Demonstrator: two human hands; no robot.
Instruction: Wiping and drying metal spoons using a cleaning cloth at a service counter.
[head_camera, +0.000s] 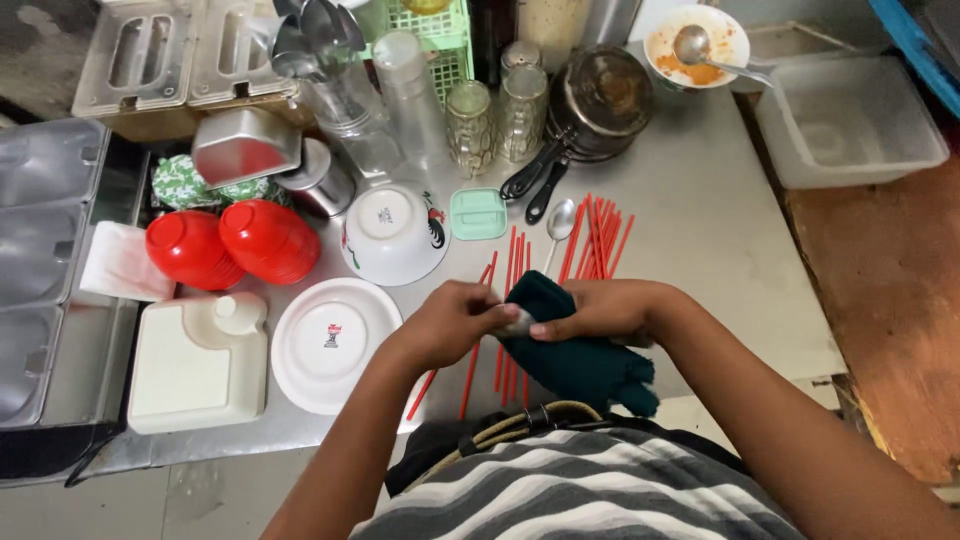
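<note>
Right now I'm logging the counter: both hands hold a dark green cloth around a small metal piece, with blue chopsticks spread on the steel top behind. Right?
Not quite: the head view shows the chopsticks are red, not blue. Both the left hand and right hand do hold the dark green cloth around the small metal piece.

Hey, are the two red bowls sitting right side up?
No, both red bowls lie upside down, bases up, beside the white bowl.

Dark green cloth (580, 365) soft, matt; steel counter (700, 230) brushed; red bowls (270, 240) glossy plastic.
</note>
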